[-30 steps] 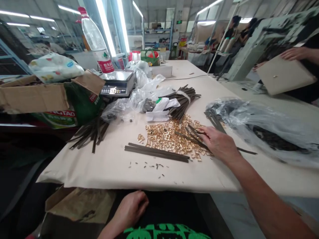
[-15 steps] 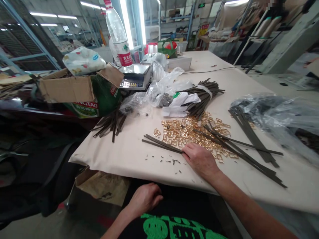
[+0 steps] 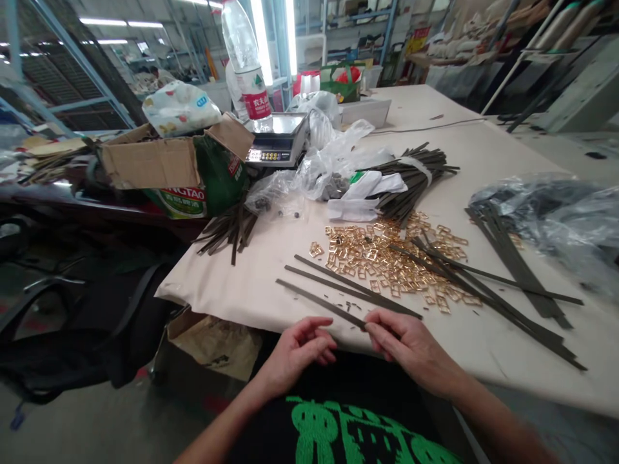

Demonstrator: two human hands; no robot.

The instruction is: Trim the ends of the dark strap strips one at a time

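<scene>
Pinching one dark strip (image 3: 316, 301) by its right end, apparently to leave its length free, the right hand (image 3: 411, 348) holds it above the table (image 3: 232, 283) near its edge, beside the empty, half-open left hand (image 3: 297, 351), with gold buckles (image 3: 396, 261) heaped farther off, presumably within reach.

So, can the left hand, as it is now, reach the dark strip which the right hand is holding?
Probably yes. The left hand looks empty and is close to the dark strip, whose free part sticks out from the right hand; nothing seems to block the way.
</scene>
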